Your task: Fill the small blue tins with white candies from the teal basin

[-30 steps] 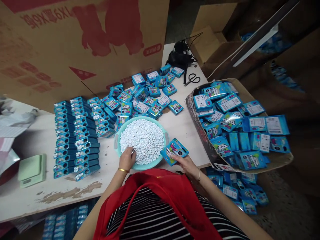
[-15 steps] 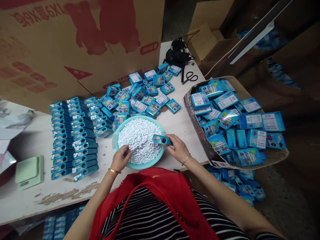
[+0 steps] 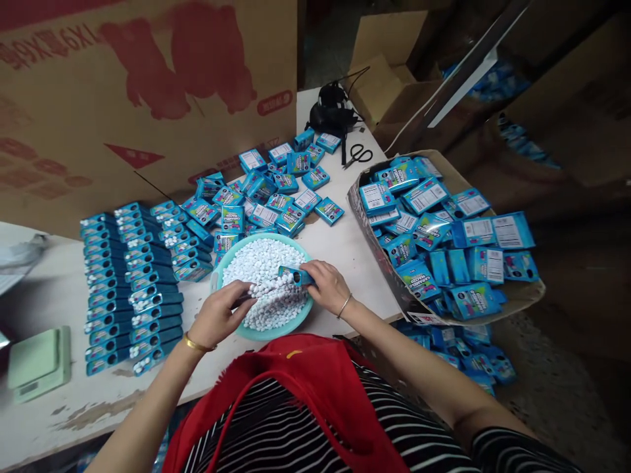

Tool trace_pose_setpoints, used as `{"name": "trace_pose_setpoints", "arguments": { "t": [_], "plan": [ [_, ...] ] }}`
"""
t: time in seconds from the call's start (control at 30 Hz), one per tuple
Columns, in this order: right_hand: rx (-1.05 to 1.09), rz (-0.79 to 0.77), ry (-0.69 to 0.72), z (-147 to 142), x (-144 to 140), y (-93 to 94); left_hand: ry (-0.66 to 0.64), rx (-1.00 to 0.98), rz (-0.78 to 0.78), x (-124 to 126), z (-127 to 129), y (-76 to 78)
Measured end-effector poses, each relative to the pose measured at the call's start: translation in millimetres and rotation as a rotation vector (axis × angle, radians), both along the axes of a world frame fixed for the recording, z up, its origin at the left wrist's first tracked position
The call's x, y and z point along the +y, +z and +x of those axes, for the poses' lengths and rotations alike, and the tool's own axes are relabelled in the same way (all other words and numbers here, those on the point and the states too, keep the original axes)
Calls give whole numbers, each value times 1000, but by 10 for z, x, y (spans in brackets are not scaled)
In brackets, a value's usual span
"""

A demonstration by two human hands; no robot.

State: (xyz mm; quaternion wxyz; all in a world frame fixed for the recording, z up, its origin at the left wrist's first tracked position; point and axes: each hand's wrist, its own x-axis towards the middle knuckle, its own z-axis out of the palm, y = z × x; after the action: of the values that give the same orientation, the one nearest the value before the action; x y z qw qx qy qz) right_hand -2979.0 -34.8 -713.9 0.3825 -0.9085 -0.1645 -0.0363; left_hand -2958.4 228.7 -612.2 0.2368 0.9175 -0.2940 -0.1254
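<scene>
A teal basin (image 3: 231,323) heaped with small white tablets (image 3: 259,263) sits on the table in front of me. My right hand (image 3: 325,286) grips a small blue box (image 3: 294,274) edge-on over the basin. My left hand (image 3: 219,314) is at the basin's near left side, fingers pinched around a row of white tablets (image 3: 270,286) that runs toward the box's end. Both hands are close together above the tablets.
Rows of filled blue boxes (image 3: 131,276) lie to the left, a loose pile of blue boxes (image 3: 276,190) behind the basin. A cardboard carton of flat blue packs (image 3: 438,230) stands right. Scissors (image 3: 358,155), a black bundle (image 3: 332,112), a green scale (image 3: 37,361) and a big cardboard sheet (image 3: 123,98) surround them.
My right hand carried the blue box from the table edge over the basin and turned it edge-on. My left hand lifted out of the tablets holding a row of them toward the box.
</scene>
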Motion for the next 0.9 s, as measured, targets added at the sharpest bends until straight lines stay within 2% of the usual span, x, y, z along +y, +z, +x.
{"name": "trace_pose_setpoints", "arguments": {
  "t": [0.17,0.5,0.67,0.77,0.9],
  "plan": [
    [-2,-13,33,11,94,18,-135,9,193,-91,133,229],
    [14,3,48,27,215,50,-243,-94,498,-332,237,602],
    [21,17,52,20,256,41,-281,-143,578,-439,165,717],
    [2,28,51,14,280,32,-255,-149,560,-485,98,739],
    [-23,59,50,5,290,4,-193,-162,509,-356,40,722]
  ]
}}
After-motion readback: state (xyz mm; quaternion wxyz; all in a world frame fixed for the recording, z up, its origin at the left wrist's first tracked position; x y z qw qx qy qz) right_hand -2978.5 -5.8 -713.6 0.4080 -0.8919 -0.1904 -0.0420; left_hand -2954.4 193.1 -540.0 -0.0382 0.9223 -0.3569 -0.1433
